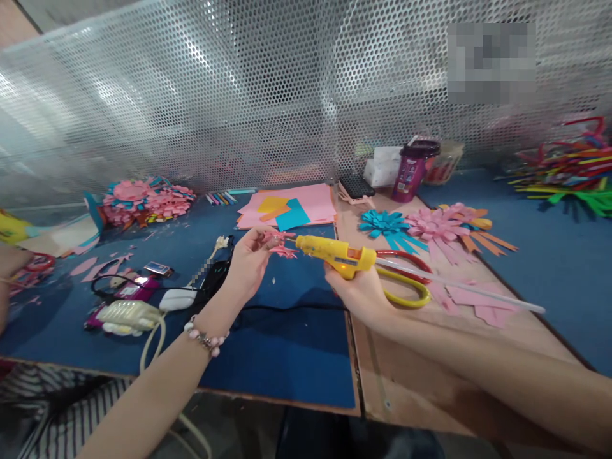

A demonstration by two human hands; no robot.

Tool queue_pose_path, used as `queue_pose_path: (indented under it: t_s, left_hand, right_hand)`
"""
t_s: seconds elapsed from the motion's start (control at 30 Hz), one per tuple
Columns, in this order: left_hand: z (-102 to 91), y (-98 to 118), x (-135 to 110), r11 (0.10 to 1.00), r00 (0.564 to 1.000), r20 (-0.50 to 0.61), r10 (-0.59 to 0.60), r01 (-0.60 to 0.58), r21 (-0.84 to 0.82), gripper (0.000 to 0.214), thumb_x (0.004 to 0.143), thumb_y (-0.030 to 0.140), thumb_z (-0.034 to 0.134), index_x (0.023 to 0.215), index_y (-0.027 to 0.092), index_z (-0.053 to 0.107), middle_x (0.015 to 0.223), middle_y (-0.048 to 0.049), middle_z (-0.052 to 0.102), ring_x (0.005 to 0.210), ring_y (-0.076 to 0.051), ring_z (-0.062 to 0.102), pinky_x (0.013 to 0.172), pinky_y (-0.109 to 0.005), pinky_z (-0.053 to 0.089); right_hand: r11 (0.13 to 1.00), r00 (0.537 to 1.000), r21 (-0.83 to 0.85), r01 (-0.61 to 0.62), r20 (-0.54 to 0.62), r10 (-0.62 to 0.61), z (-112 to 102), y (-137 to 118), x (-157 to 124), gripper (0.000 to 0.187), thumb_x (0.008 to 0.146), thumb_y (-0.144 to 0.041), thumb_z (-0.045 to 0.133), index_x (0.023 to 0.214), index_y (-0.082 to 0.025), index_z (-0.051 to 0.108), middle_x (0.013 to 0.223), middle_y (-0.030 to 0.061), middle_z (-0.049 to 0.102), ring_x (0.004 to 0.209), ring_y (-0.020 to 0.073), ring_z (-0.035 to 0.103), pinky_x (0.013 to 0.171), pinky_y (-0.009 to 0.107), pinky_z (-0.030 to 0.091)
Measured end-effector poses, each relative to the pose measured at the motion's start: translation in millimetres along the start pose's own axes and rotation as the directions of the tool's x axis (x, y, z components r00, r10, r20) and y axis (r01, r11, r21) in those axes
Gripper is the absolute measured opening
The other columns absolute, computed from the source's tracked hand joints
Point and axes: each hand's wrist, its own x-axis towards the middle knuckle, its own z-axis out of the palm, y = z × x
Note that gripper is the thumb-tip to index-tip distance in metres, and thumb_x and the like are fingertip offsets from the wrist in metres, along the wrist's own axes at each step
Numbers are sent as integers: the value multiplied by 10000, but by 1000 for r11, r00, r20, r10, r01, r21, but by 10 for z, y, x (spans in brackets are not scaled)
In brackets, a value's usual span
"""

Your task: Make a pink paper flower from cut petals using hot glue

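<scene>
Between the fingers of my left hand [249,261] is a small pink paper flower [284,245], its petals pointing right. My right hand [356,290] is wrapped round the handle of a yellow hot glue gun [335,252]. The gun's nozzle points left and is close to the flower; I cannot tell whether it touches. A long glue stick [468,290] sticks out from the back of the gun. Behind my right hand lie scissors with red and yellow handles [421,296], partly hidden. Finished-looking blue [385,223] and pink [437,224] paper flowers lie beyond them.
Coloured paper sheets [310,197] lie ahead, with a pink flower pile [148,201] to the left. A purple cup [414,172] stands by the mesh wall [268,95]. A power strip [129,315] and cables lie left. Another person's arm [9,274] shows at the left edge.
</scene>
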Motion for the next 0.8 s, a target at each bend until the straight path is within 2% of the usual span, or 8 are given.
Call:
queue_pose_path:
  t_s: [0.1,0.2,0.33,0.47,0.63,0.73,0.8]
  left_hand:
    - [-9,-6,2,999,1000,-1,17,-17,44,184,676,240,791,777,179,649,764,6,591,808,-134,609,728,-244,502]
    - [-23,-5,0,982,997,-25,76,-71,176,200,694,268,789,827,181,667,784,-3,634,776,-137,609,714,-245,496]
    - [-36,8,-16,918,978,-65,197,-161,362,183,710,273,785,836,183,689,807,-7,672,749,-132,603,702,-230,474]
    - [-27,15,-43,835,951,-80,298,-219,505,146,741,284,764,839,189,713,817,-17,685,742,-141,596,690,-228,451]
    - [32,31,-79,811,939,-104,328,-223,542,129,756,299,753,826,197,714,796,-11,684,713,-142,604,679,-232,455]
    - [78,47,-102,827,944,-110,311,-211,522,139,763,308,746,834,194,711,805,-13,688,738,-148,623,709,-237,472]
    - [94,55,-106,855,940,-157,303,-195,480,169,754,316,754,858,189,711,820,-18,694,762,-152,631,729,-240,482]
  right_hand:
    - [1000,1000,-20,17,-8,-18,7,21,4,104,785,-294,580,771,-192,591,519,-43,512,468,131,475,471,246,409]
    - [997,998,-39,61,-31,-62,19,50,5,100,786,-276,578,808,-182,606,651,-8,603,591,158,569,567,262,473]
    - [988,994,-114,104,-31,-109,31,106,-8,197,825,-309,566,948,-176,643,841,38,682,780,216,647,718,323,510]
    - [971,994,-209,113,28,-110,33,108,-27,212,873,-365,526,938,-193,632,871,50,688,825,234,651,758,348,495]
    - [944,988,-291,152,65,-139,39,-22,-74,96,866,-315,515,854,-221,528,794,23,630,751,209,618,658,308,458]
    - [934,985,-315,169,86,-149,42,-96,-114,77,862,-281,500,815,-232,464,718,-5,570,673,189,580,606,292,425]
    - [935,984,-307,179,75,-164,40,-116,-132,82,860,-278,502,811,-234,453,705,-14,555,650,181,565,597,290,415]
